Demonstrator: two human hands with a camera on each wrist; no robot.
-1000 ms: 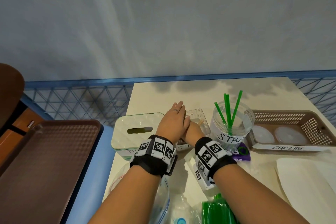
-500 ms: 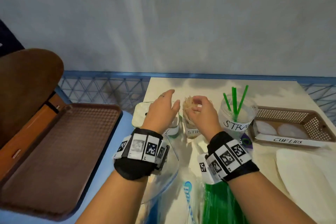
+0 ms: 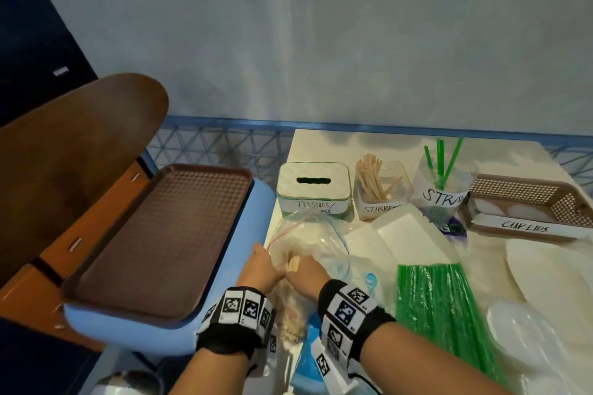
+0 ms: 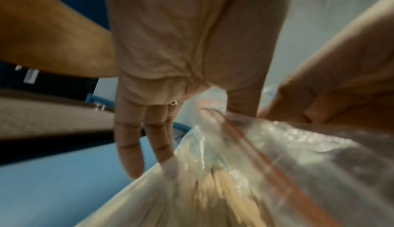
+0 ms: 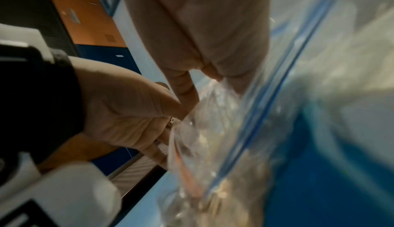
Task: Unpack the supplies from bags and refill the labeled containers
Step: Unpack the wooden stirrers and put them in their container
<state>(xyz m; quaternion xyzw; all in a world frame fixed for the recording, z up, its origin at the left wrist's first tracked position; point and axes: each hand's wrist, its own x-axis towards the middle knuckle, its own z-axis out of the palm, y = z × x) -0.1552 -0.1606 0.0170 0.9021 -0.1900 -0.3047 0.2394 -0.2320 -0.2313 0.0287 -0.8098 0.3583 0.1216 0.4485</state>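
Clear zip bag [image 3: 308,244] of wooden stirrers lies at table's [image 3: 321,144] near left edge, mouth held open; left hand [image 3: 260,266] is set on the bag's left rim, fingers [image 4: 130,146] seen straight and close together in wrist view, thumb behind the red seal; right hand [image 3: 305,272] is reached into the mouth, a few stirrers [image 3: 293,263] seen at its fingertips, but whether fingers are clamped on them cannot be told, blur; stirrer jar [image 3: 382,189] stands well behind bag, between tissue box [image 3: 313,189] and straw cup [image 3: 444,186]; lid basket [image 3: 529,205] at far right; green straws [image 3: 439,308] beside right forearm.
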